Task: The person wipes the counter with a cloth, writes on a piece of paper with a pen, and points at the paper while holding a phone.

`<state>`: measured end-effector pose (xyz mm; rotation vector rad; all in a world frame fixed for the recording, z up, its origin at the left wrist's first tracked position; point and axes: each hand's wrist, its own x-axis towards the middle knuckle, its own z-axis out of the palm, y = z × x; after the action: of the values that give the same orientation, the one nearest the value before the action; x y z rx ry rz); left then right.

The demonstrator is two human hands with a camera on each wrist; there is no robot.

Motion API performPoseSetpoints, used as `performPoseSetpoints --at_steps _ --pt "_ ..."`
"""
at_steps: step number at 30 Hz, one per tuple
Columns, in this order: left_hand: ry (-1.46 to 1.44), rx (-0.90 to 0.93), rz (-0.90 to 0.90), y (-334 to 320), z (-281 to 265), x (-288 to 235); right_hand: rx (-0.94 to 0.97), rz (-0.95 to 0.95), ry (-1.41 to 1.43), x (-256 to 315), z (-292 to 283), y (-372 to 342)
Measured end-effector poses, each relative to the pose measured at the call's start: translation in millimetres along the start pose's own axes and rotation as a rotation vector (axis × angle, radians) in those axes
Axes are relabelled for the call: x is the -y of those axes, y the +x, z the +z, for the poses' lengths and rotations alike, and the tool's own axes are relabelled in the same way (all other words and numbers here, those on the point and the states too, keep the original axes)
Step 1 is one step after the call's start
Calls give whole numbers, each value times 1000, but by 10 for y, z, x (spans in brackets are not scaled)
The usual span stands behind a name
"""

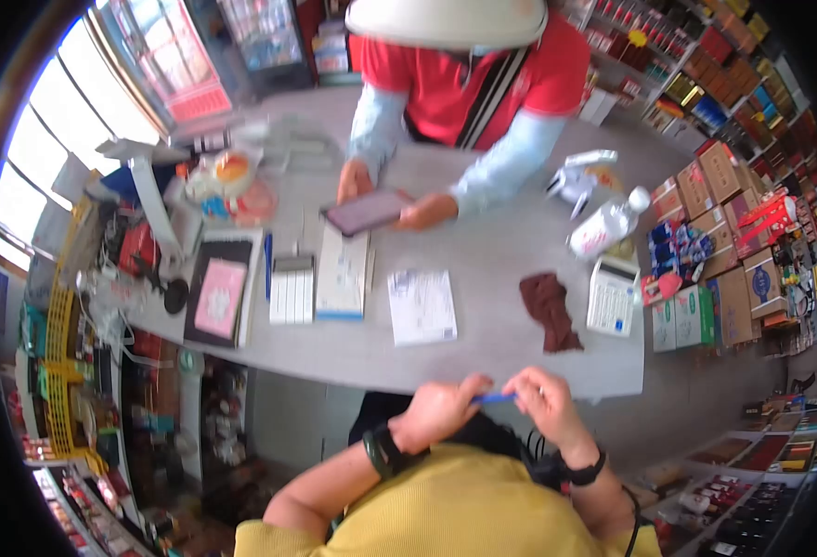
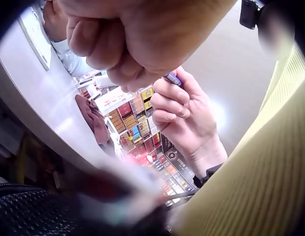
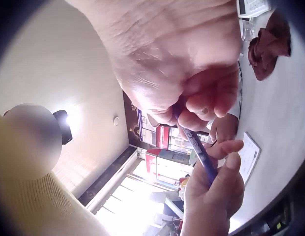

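A blue pen [image 1: 494, 397] lies crosswise between both hands, in front of the yellow shirt at the table's near edge. My left hand [image 1: 434, 409] grips one end of it, fingers curled and thumb along the pen. At the other end my right hand [image 1: 546, 408] pinches it, fingers bent inward. The right wrist view shows the pen's printed barrel [image 3: 196, 147] running from the right fingers down to the left hand [image 3: 214, 189]. In the left wrist view only a short piece of the pen [image 2: 173, 78] shows by the right hand [image 2: 184, 108]; the rest is hidden.
Across the grey table [image 1: 483, 357] a person in a red shirt holds a phone [image 1: 367, 212]. On it lie a printed paper [image 1: 422, 306], a brown cloth [image 1: 548, 311], two calculators [image 1: 292, 290], a pad [image 1: 342, 278] and a clear bottle [image 1: 608, 227]. Stocked shelves and boxes [image 1: 715, 186] stand right.
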<state>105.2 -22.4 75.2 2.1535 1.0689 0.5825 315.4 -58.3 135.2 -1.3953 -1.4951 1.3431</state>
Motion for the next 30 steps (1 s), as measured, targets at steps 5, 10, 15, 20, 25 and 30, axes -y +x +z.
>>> performPoseSetpoints --at_steps 5,10,15,20,25,30 --pt "-92 -63 44 -86 175 -96 19 65 94 34 -25 49" --pt "-75 -71 -23 -55 314 -241 77 92 115 -103 -204 72" --pt "-72 -19 -61 -26 283 -420 96 122 170 -221 -375 91" --pt "-42 -13 -30 -95 285 -481 111 99 167 -334 -472 -18" --pt "-35 38 1 -141 356 -439 151 119 154 -370 -584 -174" --pt "-38 90 43 -172 454 -392 122 214 220 -449 -560 -342"
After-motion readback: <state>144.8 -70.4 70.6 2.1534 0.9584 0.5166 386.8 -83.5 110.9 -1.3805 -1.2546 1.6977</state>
